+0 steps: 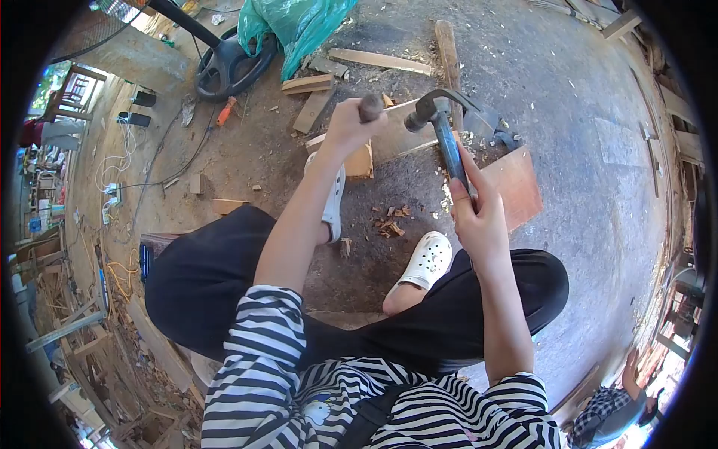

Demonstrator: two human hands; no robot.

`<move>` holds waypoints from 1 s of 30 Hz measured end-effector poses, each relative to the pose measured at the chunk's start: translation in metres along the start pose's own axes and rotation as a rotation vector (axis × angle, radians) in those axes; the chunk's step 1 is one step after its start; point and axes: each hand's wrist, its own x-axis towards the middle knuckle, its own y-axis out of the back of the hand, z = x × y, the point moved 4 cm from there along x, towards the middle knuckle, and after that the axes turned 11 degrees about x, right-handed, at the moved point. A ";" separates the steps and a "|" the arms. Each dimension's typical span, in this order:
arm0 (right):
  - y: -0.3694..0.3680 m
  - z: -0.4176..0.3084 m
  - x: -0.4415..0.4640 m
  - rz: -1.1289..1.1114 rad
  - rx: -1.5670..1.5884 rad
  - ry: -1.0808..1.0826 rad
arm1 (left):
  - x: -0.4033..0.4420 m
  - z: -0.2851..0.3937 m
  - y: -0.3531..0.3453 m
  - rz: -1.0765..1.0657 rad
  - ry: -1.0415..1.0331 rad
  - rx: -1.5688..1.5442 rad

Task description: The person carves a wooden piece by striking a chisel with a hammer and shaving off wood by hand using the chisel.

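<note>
My left hand (348, 132) is closed around a tool with a round-ended wooden handle (370, 108); its lower end is hidden by the hand. Below that hand lies a wooden block (360, 161), beside a longer pale board (404, 135). A claw hammer (449, 146) is gripped in my right hand (479, 217), raised with its head away from me and to the right of the other tool. The hammer head and the wooden handle are apart. Just beyond the right hand sits a flat reddish-brown board (516, 187).
A thick wooden handle (447, 56) lies ahead, near a grey metal piece (482, 121). Wood chips (391, 222) lie between my white clogs (429, 260). An orange-handled tool (226, 111), a cable and a green plastic bag (299, 34) are left. Another person (609, 411) is at lower right.
</note>
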 end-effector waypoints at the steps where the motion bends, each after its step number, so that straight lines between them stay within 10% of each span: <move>1: 0.002 0.003 0.003 0.004 -0.008 0.029 | 0.001 0.000 -0.001 0.002 -0.007 0.002; 21: -0.107 0.102 0.192 0.117 -0.452 0.205 | 0.025 -0.014 0.005 -0.179 0.061 -0.378; 30: -0.139 0.141 0.205 -0.154 -0.605 -0.067 | -0.002 -0.016 0.000 -0.155 -0.051 -0.373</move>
